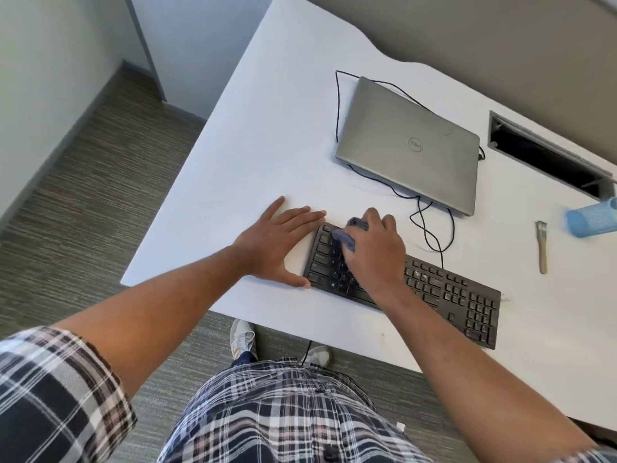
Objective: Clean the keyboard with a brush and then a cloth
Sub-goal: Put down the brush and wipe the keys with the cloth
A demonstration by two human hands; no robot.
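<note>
A black keyboard (444, 292) lies slantwise on the white desk (267, 145) near its front edge. My right hand (374, 252) grips a blue-grey cloth (344, 237) and presses it onto the keys at the keyboard's left end. My left hand (277, 243) lies flat on the desk with straight fingers, its fingertips and thumb against the keyboard's left edge. A small brush (541, 243) with a pale handle lies on the desk to the right, apart from both hands.
A shut silver laptop (410, 145) sits behind the keyboard with a black cable (430, 228) looping around it. A blue container (591, 218) lies at the right edge. A cable slot (547, 155) opens in the desk at the back right. Carpet lies to the left.
</note>
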